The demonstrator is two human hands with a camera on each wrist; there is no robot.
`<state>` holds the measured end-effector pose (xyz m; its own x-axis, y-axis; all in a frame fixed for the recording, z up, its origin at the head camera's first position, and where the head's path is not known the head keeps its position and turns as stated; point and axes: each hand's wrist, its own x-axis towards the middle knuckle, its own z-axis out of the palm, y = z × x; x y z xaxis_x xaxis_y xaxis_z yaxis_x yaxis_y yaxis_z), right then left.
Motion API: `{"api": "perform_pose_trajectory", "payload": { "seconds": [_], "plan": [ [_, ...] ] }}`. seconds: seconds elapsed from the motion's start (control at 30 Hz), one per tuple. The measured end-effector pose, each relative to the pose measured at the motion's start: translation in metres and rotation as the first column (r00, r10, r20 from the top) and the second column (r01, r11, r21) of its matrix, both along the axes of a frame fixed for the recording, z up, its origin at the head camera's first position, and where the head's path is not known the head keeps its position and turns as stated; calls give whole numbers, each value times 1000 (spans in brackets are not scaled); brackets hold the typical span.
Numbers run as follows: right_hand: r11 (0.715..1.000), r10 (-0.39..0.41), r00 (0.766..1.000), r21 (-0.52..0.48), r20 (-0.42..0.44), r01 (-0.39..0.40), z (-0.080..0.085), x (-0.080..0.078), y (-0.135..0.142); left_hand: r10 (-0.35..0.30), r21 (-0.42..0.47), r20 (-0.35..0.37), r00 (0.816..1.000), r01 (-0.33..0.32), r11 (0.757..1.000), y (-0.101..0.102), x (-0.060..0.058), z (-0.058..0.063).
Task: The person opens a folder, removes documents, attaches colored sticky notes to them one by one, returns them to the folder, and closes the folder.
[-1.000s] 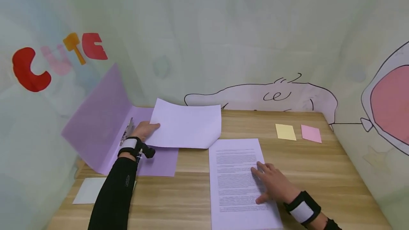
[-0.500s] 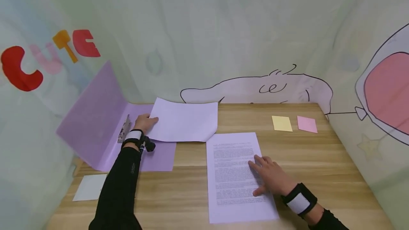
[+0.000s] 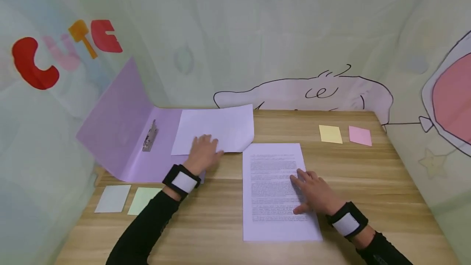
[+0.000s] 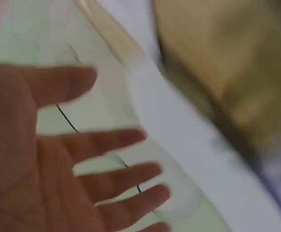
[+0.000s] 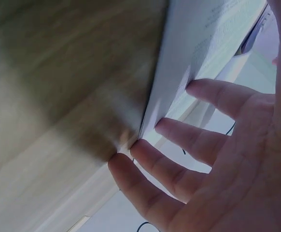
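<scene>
Your right hand [image 3: 316, 193], fingers spread apart, touches the page [image 3: 272, 191] at its three o'clock edge. Your left hand [image 3: 203, 153], fingers also apart, is at the six o'clock edge of the sheet [image 3: 224, 126], which lies partly on the folder [image 3: 114, 122], at ten o'clock from the page.

Text [image 3: 272, 185] on printed sheet [image 3: 274, 193] illegibly small
</scene>
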<state>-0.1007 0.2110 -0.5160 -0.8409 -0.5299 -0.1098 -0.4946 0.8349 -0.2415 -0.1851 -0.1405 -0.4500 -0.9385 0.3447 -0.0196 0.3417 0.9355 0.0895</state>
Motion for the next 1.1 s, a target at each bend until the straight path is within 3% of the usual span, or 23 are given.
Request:
{"api": "perform_pose_trajectory", "payload": {
  "seconds": [0.07, 0.17, 0.23, 0.3, 0.4, 0.67, 0.83, 0.97, 1.1],
  "plan": [
    [1000, -5, 1000, 7, -11, 5, 0, 0, 0, -165, -1, 68, 984, 165, 986, 26, 28, -4],
    [1000, -3, 1000, 4, -27, 3, 1, -1, 1, -360, 22, 207, 910, 364, 931, 58, 66, -16],
    [1000, 1, 999, -7, -44, -2, 1, -2, 1, -404, 6, 264, 876, 417, 909, 72, 83, -25],
    [1000, 1, 999, -18, -51, -2, 1, -4, 1, -412, -30, 283, 866, 438, 899, 80, 93, -32],
    [1000, -5, 999, -26, -45, 3, 1, -5, 0, -396, -56, 292, 870, 429, 901, 85, 99, -39],
    [1000, -19, 1000, -18, -9, 18, 0, -2, -2, -425, -26, 269, 864, 447, 894, 79, 97, -46],
    [1000, -16, 999, -27, -42, 14, 1, -1, -2, -442, 55, 224, 868, 442, 895, 69, 98, -46],
    [996, -35, 999, -81, -39, 32, 2, 0, -1, -405, 197, 208, 890, 367, 909, 37, 94, -31],
    [986, -93, 996, -139, 4, 92, 2, 1, 0, -242, 270, 183, 953, 188, 944, -20, 92, -13]
  ]
}}
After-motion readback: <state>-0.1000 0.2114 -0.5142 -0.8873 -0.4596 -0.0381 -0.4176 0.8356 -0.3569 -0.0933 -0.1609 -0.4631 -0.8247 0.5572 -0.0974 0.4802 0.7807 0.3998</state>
